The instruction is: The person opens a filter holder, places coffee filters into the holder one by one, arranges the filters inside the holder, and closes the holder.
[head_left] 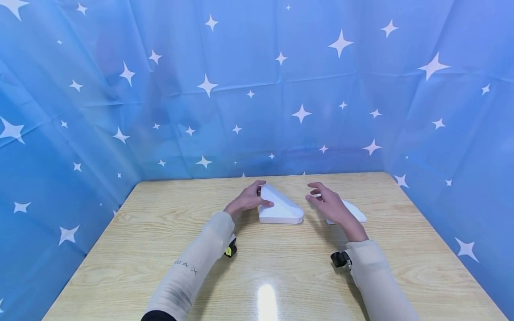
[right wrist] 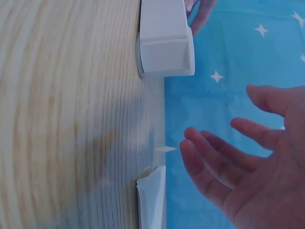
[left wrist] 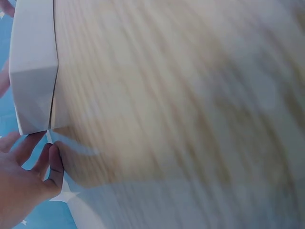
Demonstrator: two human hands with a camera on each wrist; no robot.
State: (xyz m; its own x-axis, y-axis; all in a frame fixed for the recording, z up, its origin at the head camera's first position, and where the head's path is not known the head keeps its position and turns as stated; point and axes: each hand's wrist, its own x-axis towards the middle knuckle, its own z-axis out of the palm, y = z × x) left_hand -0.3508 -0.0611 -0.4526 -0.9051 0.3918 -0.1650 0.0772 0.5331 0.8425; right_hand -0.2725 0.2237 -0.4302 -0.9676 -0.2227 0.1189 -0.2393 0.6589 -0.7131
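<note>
A white wedge-shaped box (head_left: pixel 283 209) sits on the wooden table, its rounded corner to the right. My left hand (head_left: pixel 250 198) grips its left side, thumb on the upper face and fingers around the back edge. In the left wrist view, that hand (left wrist: pixel 28 176) is at the end of the box (left wrist: pixel 34 47). My right hand (head_left: pixel 327 203) hovers to the right of the box, fingers spread and loosely bent, holding nothing. Partly hidden behind it lies a flat white piece (head_left: pixel 354 210). The right wrist view shows the open right hand (right wrist: pixel 257 167) apart from the box (right wrist: pixel 164 43).
The light wooden table (head_left: pixel 160 223) ends at a back edge close behind the box. A blue curtain with white stars (head_left: pixel 257 111) hangs behind and on both sides. A bright light reflection falls on the front of the table.
</note>
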